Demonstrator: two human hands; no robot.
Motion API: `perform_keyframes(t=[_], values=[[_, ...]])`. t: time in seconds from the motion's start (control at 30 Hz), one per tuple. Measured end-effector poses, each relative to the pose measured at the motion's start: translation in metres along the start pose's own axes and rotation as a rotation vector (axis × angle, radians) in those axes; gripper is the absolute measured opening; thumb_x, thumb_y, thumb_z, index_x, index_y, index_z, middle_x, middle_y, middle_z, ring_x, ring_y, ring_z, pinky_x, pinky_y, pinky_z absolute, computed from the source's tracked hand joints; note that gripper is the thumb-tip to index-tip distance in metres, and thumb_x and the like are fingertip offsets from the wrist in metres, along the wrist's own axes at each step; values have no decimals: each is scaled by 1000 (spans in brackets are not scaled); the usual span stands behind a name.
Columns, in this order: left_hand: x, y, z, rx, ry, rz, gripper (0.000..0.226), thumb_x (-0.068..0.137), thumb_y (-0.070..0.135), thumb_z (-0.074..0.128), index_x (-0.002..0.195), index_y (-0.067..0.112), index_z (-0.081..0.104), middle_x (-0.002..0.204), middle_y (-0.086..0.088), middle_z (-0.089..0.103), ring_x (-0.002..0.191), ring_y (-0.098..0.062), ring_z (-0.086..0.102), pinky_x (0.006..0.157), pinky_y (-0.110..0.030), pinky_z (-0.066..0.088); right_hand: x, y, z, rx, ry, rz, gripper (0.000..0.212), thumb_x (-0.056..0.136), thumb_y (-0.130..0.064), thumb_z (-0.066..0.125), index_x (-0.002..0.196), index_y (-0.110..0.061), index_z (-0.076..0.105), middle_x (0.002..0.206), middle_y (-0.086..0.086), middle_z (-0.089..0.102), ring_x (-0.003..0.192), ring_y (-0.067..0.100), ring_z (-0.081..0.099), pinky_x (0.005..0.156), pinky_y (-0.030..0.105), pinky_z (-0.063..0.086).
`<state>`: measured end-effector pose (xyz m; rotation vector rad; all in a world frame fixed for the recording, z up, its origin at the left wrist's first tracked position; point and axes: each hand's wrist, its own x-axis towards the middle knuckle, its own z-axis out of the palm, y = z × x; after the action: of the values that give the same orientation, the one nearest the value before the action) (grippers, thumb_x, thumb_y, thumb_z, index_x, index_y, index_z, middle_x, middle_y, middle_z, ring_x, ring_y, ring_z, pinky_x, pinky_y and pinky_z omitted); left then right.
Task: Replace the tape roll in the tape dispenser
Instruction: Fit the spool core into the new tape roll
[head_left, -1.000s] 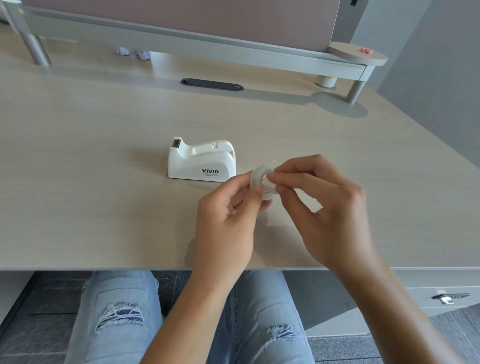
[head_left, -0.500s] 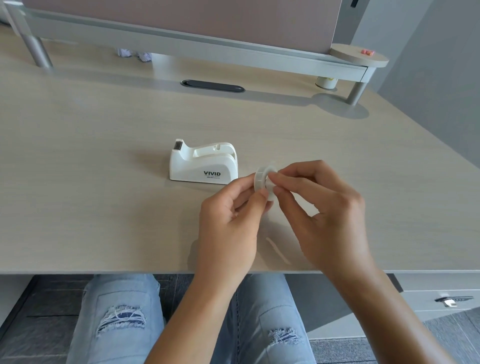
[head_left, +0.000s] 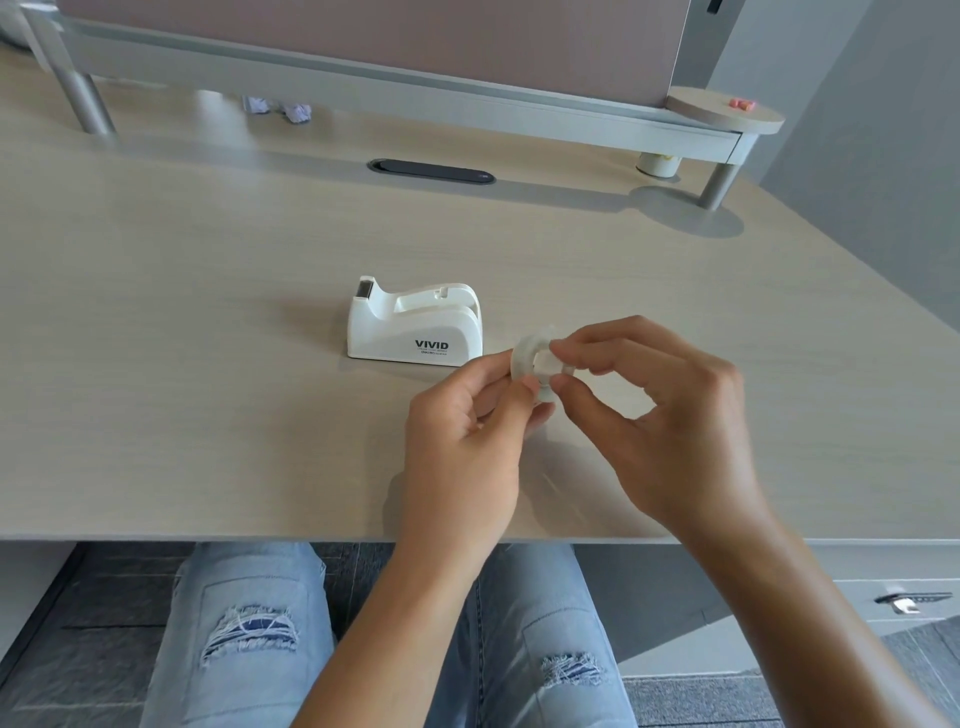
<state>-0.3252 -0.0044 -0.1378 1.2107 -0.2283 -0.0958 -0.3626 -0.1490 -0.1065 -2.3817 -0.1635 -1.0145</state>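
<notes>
A white tape dispenser (head_left: 413, 327) marked VIVID stands on the light wooden desk (head_left: 208, 322), its roll slot showing no roll. Just right of it, a little above the desk, both hands hold a small clear tape roll (head_left: 525, 358) upright. My left hand (head_left: 465, 431) pinches its lower left rim. My right hand (head_left: 660, 410) pinches the right side with thumb and forefinger, covering part of the ring.
A raised grey shelf (head_left: 395, 85) runs along the back of the desk, with a round wooden end (head_left: 727, 111) at right. A dark cable slot (head_left: 431, 171) lies below it, a small white roll (head_left: 657, 163) under the shelf's right end. Crumpled paper bits (head_left: 280, 108) lie far left.
Both hands with the roll have shifted slightly right and turned the roll, so its open centre now faces the camera more. The dispenser has not moved.
</notes>
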Motion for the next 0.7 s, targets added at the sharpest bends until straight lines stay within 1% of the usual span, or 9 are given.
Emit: perform_keyframes(t=[0.03,0.13,0.23,0.3,0.37,0.4,0.47,0.57,0.7], values=[[0,0,0,4,-1,0,24,102,-1,60,110,7,81,104,-6,84,98,-16,79,94,-35,63,0,1,0,-13,1,-13,16,86,-4,84,101,-8,83,98,0,76,84,-10,63,82,4,45],[0,-1,0,23,-8,0,26,102,-2,59,108,7,82,103,-7,84,99,-19,79,95,-38,63,0,3,1,-36,7,-62,15,86,-4,84,101,-5,84,100,7,78,87,6,69,85,7,49],[0,-1,0,26,-3,-2,23,102,-1,59,105,5,81,102,-6,84,94,-16,80,96,-41,63,0,5,-1,-6,-7,-86,16,87,-5,84,102,-6,83,101,6,78,89,12,73,85,14,54],[-1,-1,-1,27,-4,2,20,102,0,60,103,2,80,102,-6,84,94,-16,80,97,-42,63,0,5,-3,60,-20,-24,20,86,-7,85,106,-9,82,101,2,79,90,12,74,85,22,57],[-1,-1,-1,29,-4,11,18,103,2,61,104,2,79,102,-7,85,95,-17,81,96,-43,63,-1,5,-4,216,-24,117,28,83,-11,88,110,-12,79,101,-2,79,91,14,75,86,30,61],[-2,-1,-1,26,-4,11,19,103,3,61,107,3,79,102,-7,85,95,-19,81,95,-42,63,-1,6,-4,289,-17,175,29,82,-13,89,109,-13,79,100,-2,80,90,17,76,86,34,62],[-2,0,-1,14,-14,7,21,104,3,60,111,5,80,103,-7,85,98,-20,81,95,-41,63,-1,6,-3,329,-6,198,24,81,-16,89,103,-18,80,97,-1,79,85,21,76,82,38,63],[-2,1,-1,11,-21,3,22,104,3,59,113,7,80,105,-6,85,99,-19,81,96,-42,63,-2,6,-1,291,-15,160,21,84,-17,86,104,-20,81,96,0,77,82,18,76,80,35,62],[-2,0,-1,12,-17,2,21,104,2,60,109,5,80,105,-8,84,100,-20,80,97,-41,63,-3,7,-2,-5,-28,-63,20,91,-11,81,110,-6,81,99,6,73,82,3,68,80,16,54]])
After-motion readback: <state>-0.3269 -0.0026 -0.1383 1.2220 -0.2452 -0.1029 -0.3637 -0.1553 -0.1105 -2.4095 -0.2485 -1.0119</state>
